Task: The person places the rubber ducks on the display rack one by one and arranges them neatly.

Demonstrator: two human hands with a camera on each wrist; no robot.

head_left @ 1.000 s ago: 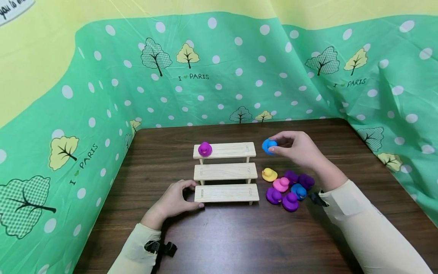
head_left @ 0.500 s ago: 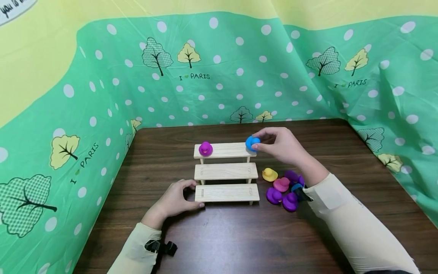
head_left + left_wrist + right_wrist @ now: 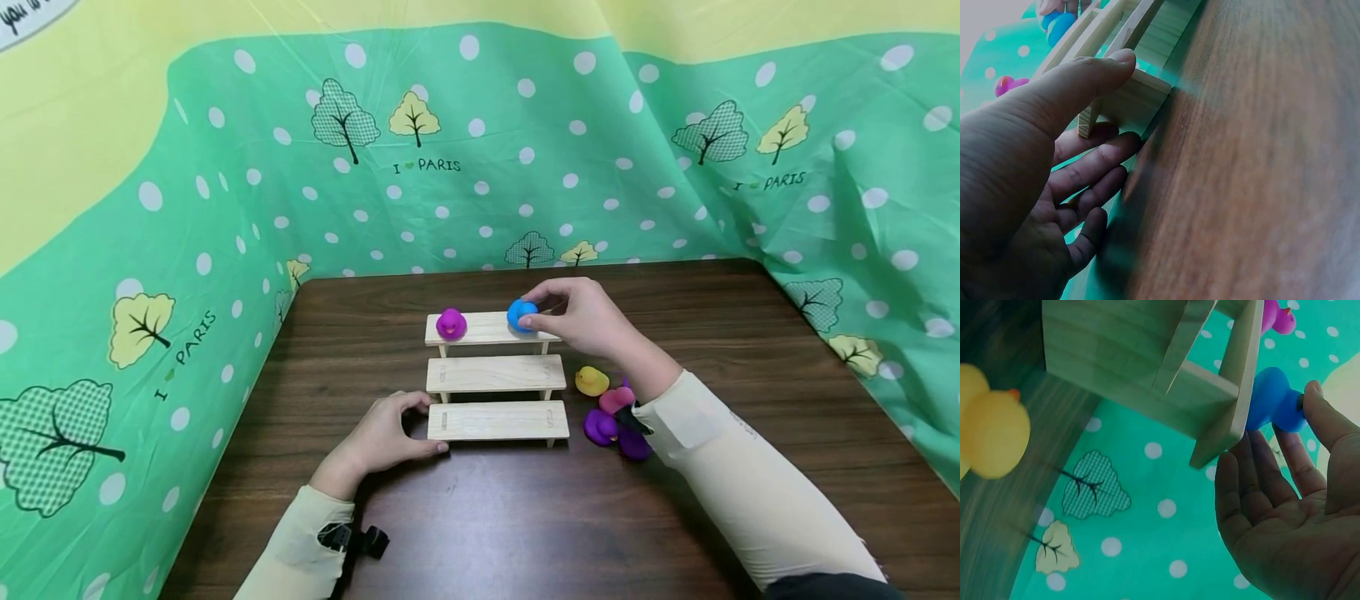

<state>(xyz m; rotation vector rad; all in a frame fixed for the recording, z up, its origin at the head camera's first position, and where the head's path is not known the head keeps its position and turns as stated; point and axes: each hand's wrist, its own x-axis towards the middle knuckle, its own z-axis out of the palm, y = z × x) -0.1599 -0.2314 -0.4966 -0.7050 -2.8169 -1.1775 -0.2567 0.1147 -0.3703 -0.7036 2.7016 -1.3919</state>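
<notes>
A three-step wooden stand point(image 3: 495, 375) is on the table, with a purple rubber duck point(image 3: 451, 325) at the left of its top step. My right hand point(image 3: 592, 321) pinches a blue rubber duck point(image 3: 519, 315) between thumb and fingers, over the right part of that step. In the right wrist view the blue duck point(image 3: 1269, 400) sits right at the step's surface. My left hand point(image 3: 382, 433) holds the left end of the bottom step, thumb at the front corner and index finger behind. Its other fingers point(image 3: 1091, 194) are loosely bent beside the stand in the left wrist view.
Right of the stand lie a yellow duck point(image 3: 592, 382), a pink duck point(image 3: 615, 400) and purple ducks point(image 3: 598, 427), partly hidden by my right sleeve point(image 3: 690, 425). Green dotted cloth point(image 3: 480, 200) hangs around the back and sides of the dark wooden table point(image 3: 480, 517).
My right hand has carried the blue duck leftward from beside the stand to over the top step. The right sleeve now covers more of the loose ducks. My left hand stays put.
</notes>
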